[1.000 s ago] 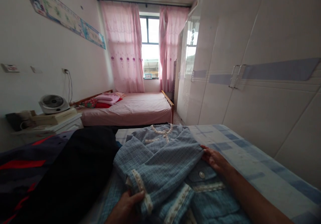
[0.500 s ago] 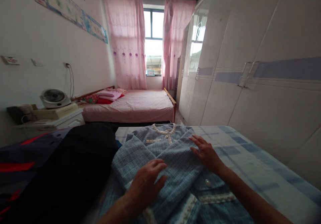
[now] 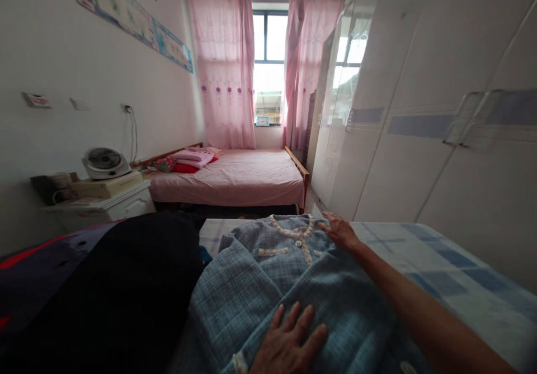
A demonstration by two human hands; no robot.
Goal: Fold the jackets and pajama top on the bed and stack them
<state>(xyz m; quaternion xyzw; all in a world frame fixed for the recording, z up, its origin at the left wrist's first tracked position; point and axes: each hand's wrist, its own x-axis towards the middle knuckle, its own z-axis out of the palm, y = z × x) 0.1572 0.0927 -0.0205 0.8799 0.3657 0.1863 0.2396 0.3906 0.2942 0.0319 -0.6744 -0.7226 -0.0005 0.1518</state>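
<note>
Left grip (image 3: 288, 345), right grip (image 3: 339, 232) on blue jacket (image 3: 237, 284), wall banner (image 3: 126, 15) illegible

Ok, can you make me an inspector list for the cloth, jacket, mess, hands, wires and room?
Surface: checked cloth, partly covered.
Job's things: blue jacket, front up, sleeves folded across it.
Clutter: black fabric left of the jacket.
Hands: left hand on the jacket, fingers spread; right hand at its shoulder.
Cables: cord hanging from a wall socket.
Surroundings: pink bed, curtains, white wardrobe, fan.
</note>
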